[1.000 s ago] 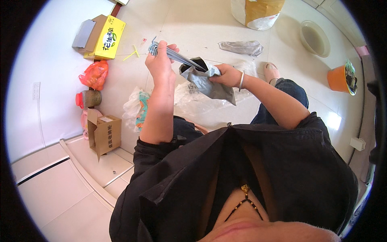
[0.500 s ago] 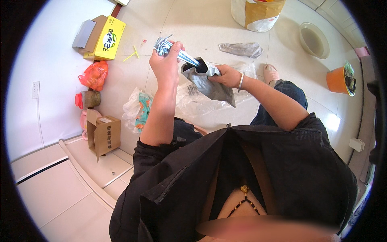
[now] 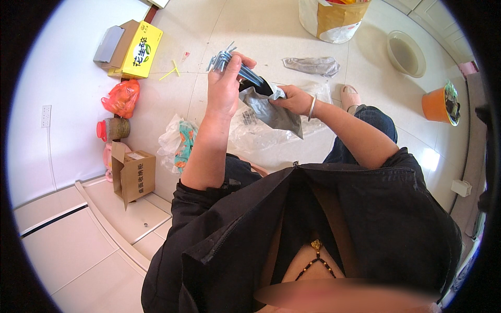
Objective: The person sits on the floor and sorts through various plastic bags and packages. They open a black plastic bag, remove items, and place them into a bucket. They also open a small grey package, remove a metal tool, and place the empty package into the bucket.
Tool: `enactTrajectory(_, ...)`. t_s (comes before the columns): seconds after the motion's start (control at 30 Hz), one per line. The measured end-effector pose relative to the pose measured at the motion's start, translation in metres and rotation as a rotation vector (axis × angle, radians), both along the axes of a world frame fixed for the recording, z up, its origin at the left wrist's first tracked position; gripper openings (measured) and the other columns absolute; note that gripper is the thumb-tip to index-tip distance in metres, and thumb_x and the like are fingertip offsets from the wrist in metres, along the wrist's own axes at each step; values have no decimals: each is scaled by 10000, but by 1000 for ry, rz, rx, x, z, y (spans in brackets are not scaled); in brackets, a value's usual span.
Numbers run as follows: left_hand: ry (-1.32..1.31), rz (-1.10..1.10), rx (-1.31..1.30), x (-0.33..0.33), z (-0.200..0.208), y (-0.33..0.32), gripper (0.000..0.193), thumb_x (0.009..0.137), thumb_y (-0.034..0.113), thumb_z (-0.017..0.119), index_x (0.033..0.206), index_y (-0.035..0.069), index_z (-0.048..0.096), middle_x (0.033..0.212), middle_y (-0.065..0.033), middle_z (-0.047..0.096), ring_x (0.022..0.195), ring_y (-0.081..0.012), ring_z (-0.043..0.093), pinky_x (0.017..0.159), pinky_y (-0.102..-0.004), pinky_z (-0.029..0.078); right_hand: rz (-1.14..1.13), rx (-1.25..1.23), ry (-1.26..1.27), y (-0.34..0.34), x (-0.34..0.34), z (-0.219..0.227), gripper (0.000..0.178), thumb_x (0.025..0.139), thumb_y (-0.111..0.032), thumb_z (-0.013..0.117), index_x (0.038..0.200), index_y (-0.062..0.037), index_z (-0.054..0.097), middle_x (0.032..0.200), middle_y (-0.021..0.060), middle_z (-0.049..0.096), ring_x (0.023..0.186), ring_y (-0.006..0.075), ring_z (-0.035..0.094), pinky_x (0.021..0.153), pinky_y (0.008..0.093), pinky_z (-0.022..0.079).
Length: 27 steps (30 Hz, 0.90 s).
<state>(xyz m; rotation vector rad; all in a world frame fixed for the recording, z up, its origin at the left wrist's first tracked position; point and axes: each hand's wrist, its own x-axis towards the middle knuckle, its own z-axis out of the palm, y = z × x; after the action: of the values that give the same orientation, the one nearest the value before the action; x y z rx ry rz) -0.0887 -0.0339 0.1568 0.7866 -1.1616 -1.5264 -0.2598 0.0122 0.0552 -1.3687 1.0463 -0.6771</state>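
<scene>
A bundle of shiny metal rods with bent, hook-like ends [image 3: 248, 74] is gripped in my left hand [image 3: 224, 88], the fingers wrapped round it. The bent ends stick out beyond the thumb. From there the rods slant down to the right, their lower ends hidden in the mouth of a grey plastic mailing bag [image 3: 274, 112]. My right hand [image 3: 295, 99] pinches the bag's rim and keeps the dark inside showing. The bag hangs tilted above the floor.
Clear plastic wrap [image 3: 245, 125] and a crumpled grey bag [image 3: 313, 65] lie on the tiles. Cardboard boxes [image 3: 141, 175], a red bag [image 3: 122, 98] and a jar [image 3: 116, 129] line the left. A bucket [image 3: 339, 23], a basin [image 3: 406, 55] and an orange bin [image 3: 436, 106] stand farther right.
My left hand has shifted a little to the right, closer to the bag, and turned, so the rods' bent ends point differently. My right hand and the bag have hardly moved.
</scene>
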Motion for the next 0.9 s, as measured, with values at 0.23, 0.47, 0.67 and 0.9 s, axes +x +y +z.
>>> enactTrajectory(0.23,152,-109,12,-1,0,0,157,954,171,482,1004,37,545,906,-110,610,882,-223,595,854,-405,461,7,11,47,2,-1,10,191,877,-118,581,1042,-29,615,850,-11,591,795,89,479,778,259,428)
enactTrajectory(0.47,71,-7,32,-3,2,0,163,920,143,544,976,-9,557,910,-148,635,855,-233,638,799,-379,532,26,-61,16,1,-1,1,232,859,-176,589,1039,-31,615,860,109,650,779,180,569,779,321,455)
enactTrajectory(0.67,2,48,96,-2,1,-2,159,923,137,543,996,-5,552,954,-170,635,905,-273,631,838,-411,517,38,-46,76,1,-2,-1,228,855,-190,597,1018,-32,618,850,110,647,772,177,566,774,321,456)
enactTrajectory(0.9,-156,184,76,-4,-5,-3,194,903,160,582,961,-22,549,915,-173,647,841,-265,653,732,-365,547,49,-19,64,3,-2,1,222,861,-193,592,1009,-30,619,847,107,644,774,180,564,779,319,454)
